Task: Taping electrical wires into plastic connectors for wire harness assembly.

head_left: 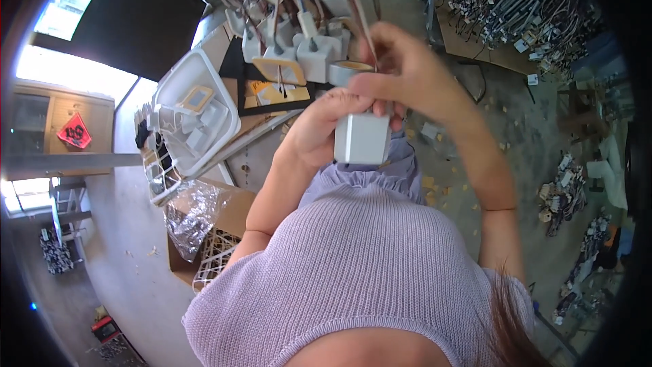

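My left hand (317, 122) is closed around a white box-shaped plastic housing (363, 139), held in front of my waist. Above it, my right hand (401, 68) has its thumb and fingers bent together at a thin brownish cable (365, 30) that runs upward. The fingertips hide where the cable meets the housing. Just beyond my hands lies a grey roll of tape (339, 76). Several similar white housings (316, 58) with cables standing up from them are grouped behind it. A beige-rimmed frame piece (280, 71) leans in front of them.
A white plastic basin (227, 98) with white parts stands left of the work table. Below it is a cardboard box (238, 207) with clear plastic wrap (193, 214). Heaped cables (530, 10) fill the far right, and more bundles (564, 194) lie on the floor.
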`<control>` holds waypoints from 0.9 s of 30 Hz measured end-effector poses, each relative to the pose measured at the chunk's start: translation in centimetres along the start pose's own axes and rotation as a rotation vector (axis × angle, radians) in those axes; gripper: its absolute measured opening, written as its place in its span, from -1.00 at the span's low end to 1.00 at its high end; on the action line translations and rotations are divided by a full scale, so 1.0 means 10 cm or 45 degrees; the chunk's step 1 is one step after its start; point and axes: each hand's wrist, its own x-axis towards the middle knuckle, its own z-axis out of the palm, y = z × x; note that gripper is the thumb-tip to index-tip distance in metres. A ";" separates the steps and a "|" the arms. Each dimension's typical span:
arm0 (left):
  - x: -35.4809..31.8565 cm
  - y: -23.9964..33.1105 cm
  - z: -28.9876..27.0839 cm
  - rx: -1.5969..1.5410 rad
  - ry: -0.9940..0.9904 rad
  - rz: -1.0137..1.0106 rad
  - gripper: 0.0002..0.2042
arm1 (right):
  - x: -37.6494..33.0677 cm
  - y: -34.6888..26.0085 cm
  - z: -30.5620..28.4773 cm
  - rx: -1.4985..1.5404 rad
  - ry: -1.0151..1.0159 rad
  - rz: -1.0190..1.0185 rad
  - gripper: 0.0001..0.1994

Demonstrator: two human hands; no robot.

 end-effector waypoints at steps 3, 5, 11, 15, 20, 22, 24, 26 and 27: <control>-0.06 0.02 -0.04 -0.094 0.045 -0.098 -0.76 | 0.15 0.15 0.13 0.309 -0.042 -0.238 -0.75; -0.21 0.12 -0.02 0.188 0.281 -0.035 -0.75 | 0.16 0.27 0.14 0.215 -0.103 -0.362 -0.85; -0.47 0.27 0.24 0.935 0.717 0.172 -0.89 | -0.04 0.30 0.31 -0.646 0.356 -0.939 -0.83; -0.50 0.39 0.24 1.343 0.584 0.199 -0.89 | -0.05 0.27 0.31 -0.940 0.346 -0.880 -0.81; -0.52 0.53 0.06 1.203 -0.109 0.328 -0.84 | -0.07 0.21 0.22 0.086 -0.458 -0.569 -0.79; -0.51 0.53 0.05 1.153 -0.087 0.299 -0.87 | -0.01 0.27 0.21 0.189 -0.521 -0.577 -0.78; -0.62 0.48 -0.07 0.960 -0.092 0.337 -0.90 | 0.11 0.30 0.14 0.656 -0.923 -0.355 -0.76; -0.62 0.63 -0.31 0.707 -0.416 0.551 -0.82 | 0.18 0.37 -0.07 1.320 -1.135 -0.706 -0.73; -0.72 0.70 -0.33 0.805 -0.331 0.591 -0.79 | 0.16 0.36 -0.19 1.350 -0.868 -0.876 -0.71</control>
